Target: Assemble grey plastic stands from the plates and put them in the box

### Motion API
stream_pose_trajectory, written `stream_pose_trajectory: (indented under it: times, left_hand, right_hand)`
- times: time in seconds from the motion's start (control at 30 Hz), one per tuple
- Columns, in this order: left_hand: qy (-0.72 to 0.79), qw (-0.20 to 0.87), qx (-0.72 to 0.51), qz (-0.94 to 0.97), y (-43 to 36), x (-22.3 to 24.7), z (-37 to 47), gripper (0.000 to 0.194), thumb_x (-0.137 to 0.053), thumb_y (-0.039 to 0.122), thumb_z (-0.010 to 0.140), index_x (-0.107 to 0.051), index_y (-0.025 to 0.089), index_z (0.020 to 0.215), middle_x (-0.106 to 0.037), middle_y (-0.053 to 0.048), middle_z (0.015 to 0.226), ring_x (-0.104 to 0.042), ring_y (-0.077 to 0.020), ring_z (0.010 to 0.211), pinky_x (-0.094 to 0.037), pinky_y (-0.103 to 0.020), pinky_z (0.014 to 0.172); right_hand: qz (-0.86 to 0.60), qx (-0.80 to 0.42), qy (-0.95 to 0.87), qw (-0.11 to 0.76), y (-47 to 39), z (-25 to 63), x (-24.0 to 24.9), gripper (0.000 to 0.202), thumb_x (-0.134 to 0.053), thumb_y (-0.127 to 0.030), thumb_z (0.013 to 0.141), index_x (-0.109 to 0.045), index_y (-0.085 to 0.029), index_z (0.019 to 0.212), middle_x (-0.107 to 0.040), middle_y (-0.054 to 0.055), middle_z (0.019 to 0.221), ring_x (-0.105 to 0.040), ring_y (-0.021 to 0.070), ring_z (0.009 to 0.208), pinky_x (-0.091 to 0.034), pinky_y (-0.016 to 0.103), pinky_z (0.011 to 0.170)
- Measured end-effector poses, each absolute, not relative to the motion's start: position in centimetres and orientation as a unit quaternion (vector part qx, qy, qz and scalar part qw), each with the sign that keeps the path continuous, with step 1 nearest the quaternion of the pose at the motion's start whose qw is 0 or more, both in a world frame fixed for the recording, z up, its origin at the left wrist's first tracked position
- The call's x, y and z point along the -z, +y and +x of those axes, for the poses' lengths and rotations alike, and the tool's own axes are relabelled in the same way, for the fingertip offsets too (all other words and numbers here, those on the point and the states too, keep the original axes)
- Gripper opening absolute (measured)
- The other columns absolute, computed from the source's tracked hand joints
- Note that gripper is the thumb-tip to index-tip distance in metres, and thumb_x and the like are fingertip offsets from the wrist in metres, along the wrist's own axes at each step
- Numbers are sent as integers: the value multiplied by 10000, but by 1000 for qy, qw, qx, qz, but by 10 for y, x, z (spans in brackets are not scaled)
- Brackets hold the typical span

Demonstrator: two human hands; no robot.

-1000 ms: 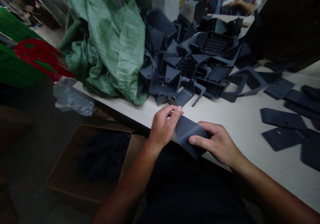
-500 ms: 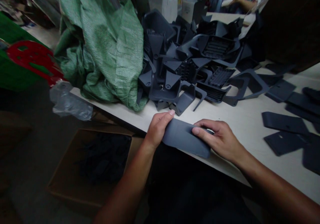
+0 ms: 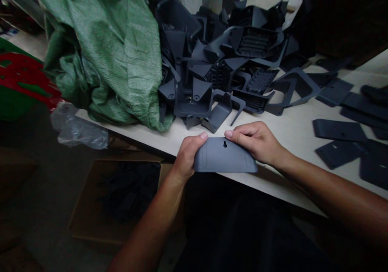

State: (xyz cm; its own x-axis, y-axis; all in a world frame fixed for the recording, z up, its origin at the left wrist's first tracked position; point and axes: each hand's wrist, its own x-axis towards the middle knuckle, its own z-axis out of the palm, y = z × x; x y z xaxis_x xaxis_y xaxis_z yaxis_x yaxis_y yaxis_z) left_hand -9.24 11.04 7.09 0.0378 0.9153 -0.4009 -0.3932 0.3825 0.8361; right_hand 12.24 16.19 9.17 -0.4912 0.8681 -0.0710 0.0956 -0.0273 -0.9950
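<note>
A dark grey plastic panel (image 3: 226, 157) with a small keyhole-shaped slot near its far edge is held between my hands at the table's front edge. My left hand (image 3: 189, 154) is closed on its left end, thumb on top and fingers hidden beneath. At the upper right edge, my right hand (image 3: 257, 142) pinches the panel with the thumb near the slot. Just beyond lies a heap of dark grey plastic parts (image 3: 194, 106), some frame-shaped and some with ribbed grilles.
A green woven sack (image 3: 121, 62) rests left of the heap. Flat dark panels (image 3: 339, 129) lie on the white table (image 3: 294, 150) at right. Below left stands a cardboard box (image 3: 81, 207) with dark parts inside. A red perforated piece (image 3: 27, 78) and clear plastic bag (image 3: 79, 126) are at left.
The panel has been turned, so its keyhole slot now shows and its near edge runs level. My right hand has shifted to the panel's far edge. The camera view has moved slightly.
</note>
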Motion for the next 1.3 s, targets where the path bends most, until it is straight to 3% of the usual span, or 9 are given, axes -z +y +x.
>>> stream_pose_trajectory:
  times: [0.23,0.33,0.43,0.53,0.73,0.87,1.0,1.13,1.3]
  left_hand:
    - [473,691,-352,420,102,-75,-107,460,-792,570,882,-641,165,725,-474,29,638,-389,-106,559,-297,-266,541]
    - [468,658,-361,467,101,-73,-108,485,-769,561,913,-572,178,690,-412,42,642,-352,-98,568,-271,-264,544]
    - [476,604,-388,508,98,-69,-105,543,-759,571,922,-484,193,645,-350,43,643,-316,-100,584,-228,-275,544]
    - [501,552,-427,511,94,-63,-102,550,-749,559,936,-460,199,638,-334,37,656,-307,-111,604,-225,-286,561]
    - [537,484,-556,410,89,-47,-94,455,-701,550,973,-603,190,713,-432,12,703,-377,-144,668,-301,-293,623]
    - [514,535,-500,447,85,-47,-86,408,-713,530,971,-671,182,762,-522,3,706,-440,-152,665,-335,-289,623]
    - [454,583,-520,428,92,-51,-85,376,-685,547,964,-784,186,1000,-731,-49,895,-637,-210,813,-473,-303,763]
    - [414,662,-547,301,111,-59,-84,562,-585,663,947,-777,159,1107,-807,-119,992,-740,-281,954,-543,-353,866]
    - [366,765,-476,233,121,-71,-68,314,-712,400,831,-692,165,1039,-823,-130,930,-778,-297,864,-585,-413,852]
  right_hand:
    - [-346,-634,-653,227,171,126,-95,639,-750,-691,905,-587,-182,556,-405,-48,513,-353,80,473,-242,230,415]
    - [-372,-568,-674,290,171,128,-94,577,-718,-653,958,-696,-174,637,-545,-24,550,-463,97,494,-325,237,453]
    - [-418,-445,-690,388,172,136,-93,435,-724,-577,991,-823,-192,813,-750,31,740,-650,148,652,-473,258,594]
    - [-467,-397,-653,445,170,148,-89,355,-795,-560,943,-848,-215,873,-807,56,831,-723,192,755,-550,295,699]
    - [-488,-602,-478,414,143,159,-67,457,-838,-635,866,-848,-179,897,-825,105,834,-786,235,767,-630,345,762]
    - [-421,-733,-381,376,126,139,-67,477,-825,-627,877,-838,-158,960,-825,98,867,-775,215,767,-632,332,768]
    - [-368,-707,-464,386,122,127,-80,368,-796,-534,937,-832,-186,1051,-829,60,973,-766,216,872,-612,346,880]
    - [-345,-561,-701,274,119,127,-86,263,-800,-434,948,-832,-190,1041,-802,52,940,-713,210,812,-561,307,773]
    - [-320,-576,-694,289,110,117,-73,270,-729,-450,1002,-812,-203,1074,-773,53,966,-695,221,869,-555,313,791]
